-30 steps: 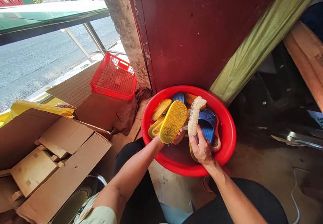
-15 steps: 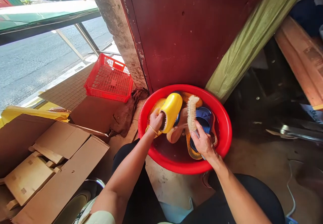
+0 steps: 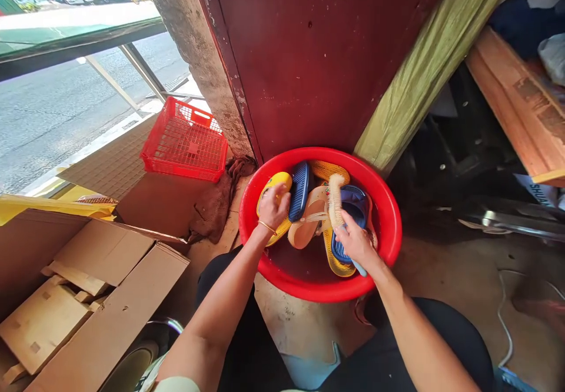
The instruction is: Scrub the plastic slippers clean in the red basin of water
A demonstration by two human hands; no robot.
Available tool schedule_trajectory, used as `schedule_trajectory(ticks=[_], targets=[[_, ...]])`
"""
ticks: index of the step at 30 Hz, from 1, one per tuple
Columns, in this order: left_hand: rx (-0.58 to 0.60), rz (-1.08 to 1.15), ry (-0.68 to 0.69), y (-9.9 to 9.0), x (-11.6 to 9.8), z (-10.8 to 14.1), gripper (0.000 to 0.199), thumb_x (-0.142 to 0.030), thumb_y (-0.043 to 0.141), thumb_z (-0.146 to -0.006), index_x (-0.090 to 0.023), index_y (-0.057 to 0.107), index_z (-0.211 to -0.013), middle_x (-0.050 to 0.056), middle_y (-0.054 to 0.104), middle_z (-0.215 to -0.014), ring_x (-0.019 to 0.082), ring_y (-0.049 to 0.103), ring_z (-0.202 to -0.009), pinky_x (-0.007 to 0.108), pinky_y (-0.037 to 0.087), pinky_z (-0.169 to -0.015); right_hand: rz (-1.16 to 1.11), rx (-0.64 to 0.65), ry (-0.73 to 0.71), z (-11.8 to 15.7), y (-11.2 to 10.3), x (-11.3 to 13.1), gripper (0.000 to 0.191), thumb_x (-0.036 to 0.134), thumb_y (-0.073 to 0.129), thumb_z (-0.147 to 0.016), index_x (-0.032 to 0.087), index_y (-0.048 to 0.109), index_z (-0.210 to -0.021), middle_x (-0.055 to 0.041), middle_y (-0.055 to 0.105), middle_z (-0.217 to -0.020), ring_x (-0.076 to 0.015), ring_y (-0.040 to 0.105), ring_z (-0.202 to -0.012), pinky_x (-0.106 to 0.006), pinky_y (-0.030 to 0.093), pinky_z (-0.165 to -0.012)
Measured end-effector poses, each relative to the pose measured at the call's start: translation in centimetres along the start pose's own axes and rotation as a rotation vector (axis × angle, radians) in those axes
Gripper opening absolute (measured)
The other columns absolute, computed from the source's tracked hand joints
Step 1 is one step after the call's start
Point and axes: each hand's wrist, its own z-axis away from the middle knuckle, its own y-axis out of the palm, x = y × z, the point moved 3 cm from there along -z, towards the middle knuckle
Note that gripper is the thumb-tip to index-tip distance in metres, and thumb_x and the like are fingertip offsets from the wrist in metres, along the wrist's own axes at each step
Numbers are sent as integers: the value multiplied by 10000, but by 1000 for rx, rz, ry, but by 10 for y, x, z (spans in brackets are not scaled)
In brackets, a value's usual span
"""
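Observation:
A red basin holds several shoes and some dark water. My left hand is over the basin's left side, fingers apart and a little blurred, just in front of a yellow clog. My right hand is closed round the light blue handle of a scrubbing brush, its pale bristles pointing up and away from me. Beside the left hand a dark blue slipper leans on its edge. A tan sandal lies in the middle. Under the brush are another blue slipper and a yellow sole.
A red plastic crate and a brown cloth are left of the basin. Nearer stands an open cardboard box with wooden pieces. Behind the basin rises a dark red door; a greenish curtain hangs to its right.
My left hand has let go of the yellow clog, which is now lower at the basin's left side. The right hand still holds the brush. The view has shifted slightly.

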Motion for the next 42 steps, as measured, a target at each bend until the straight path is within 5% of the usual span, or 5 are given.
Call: schedule_trajectory(ticks=[3, 8, 22, 28, 42], targets=[[284, -51, 68, 35, -2, 19, 643, -459, 688, -816, -176, 535, -1373, 164, 607, -1353, 326, 565, -1260, 459, 408, -1109, 128, 222, 26, 7, 9, 3, 526, 321, 422, -970, 262, 442, -1492, -54, 780, -884, -223, 724, -688, -286, 501, -641], [276, -160, -43, 59, 17, 21, 721, -436, 697, -793, -130, 485, -1410, 205, 487, -1480, 357, 437, -1385, 489, 336, -1159, 232, 328, 46, 10, 6, 9, 535, 303, 411, -974, 293, 419, -1508, -54, 768, -767, -259, 727, -659, -313, 472, -648], [22, 7, -111, -11, -31, 25, 340, -295, 452, -861, -201, 652, -1119, 38, 642, -807, 214, 596, -747, 330, 487, -738, -46, 139, 125, -3, -1, 7, 478, 327, 425, -978, 243, 526, -1438, -46, 782, -864, -204, 744, -728, -252, 511, -633], [334, 37, -43, -10, -30, 37, 386, -220, 546, -745, -237, 599, -1127, 31, 669, -880, 225, 629, -816, 342, 502, -781, 39, -159, 90, -5, -22, 13, 517, 331, 439, -972, 194, 497, -1467, -96, 772, -1076, -223, 750, -835, -264, 541, -689], [410, -198, 141, 13, -11, 38, 563, -160, 511, -814, -181, 488, -1376, 117, 652, -1286, 256, 618, -1189, 412, 471, -1049, 383, 224, -41, 11, -24, 36, 581, 281, 419, -971, 324, 358, -1547, -59, 775, -950, -206, 730, -830, -259, 471, -693]])
